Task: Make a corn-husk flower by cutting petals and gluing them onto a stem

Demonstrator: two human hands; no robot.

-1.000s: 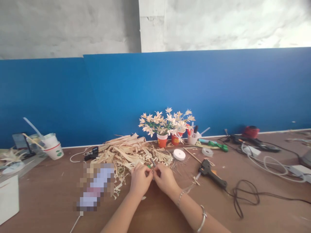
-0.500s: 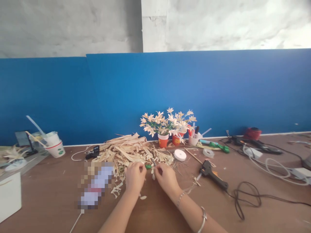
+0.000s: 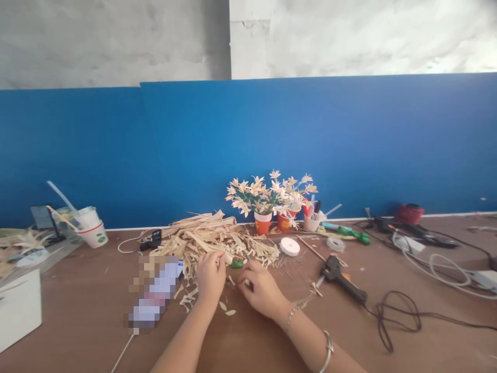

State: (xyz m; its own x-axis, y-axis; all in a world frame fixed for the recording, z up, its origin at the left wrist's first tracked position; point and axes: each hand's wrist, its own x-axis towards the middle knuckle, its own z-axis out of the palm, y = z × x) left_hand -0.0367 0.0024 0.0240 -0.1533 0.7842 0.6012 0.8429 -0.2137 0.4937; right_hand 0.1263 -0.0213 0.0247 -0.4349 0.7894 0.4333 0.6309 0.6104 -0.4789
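1. Small pale petal pieces lie loose on the brown table, lower centre of the frame, just below the gap between the hands. They look like cut dry leaf, but I can't tell for sure.
2. L hand, centre of frame: thumb and index are bent toward each other, narrow at the tips. What is between them, if anything, I can't tell.
3. R hand, just right of centre: fingers curled, small gap at the thumb. A thin grey tool sticks out past the knuckles, poss. scissors tips; I can't tell how firmly it is held. Both hands are near each other, prob. for fine two-hand work.
4. A small green object is between the hands, too small to name.
5. Heap of dry leaf strips is directly behind the hands, prob. so that material is in easy reach.
6. Further back, centre: pale artificial flowers stand in red paper cups; the cups prob. keep the stems upright.
7. Right of centre: white tape roll lies flat, and black glue gun has its handle toward lower right, maybe for R hand access.
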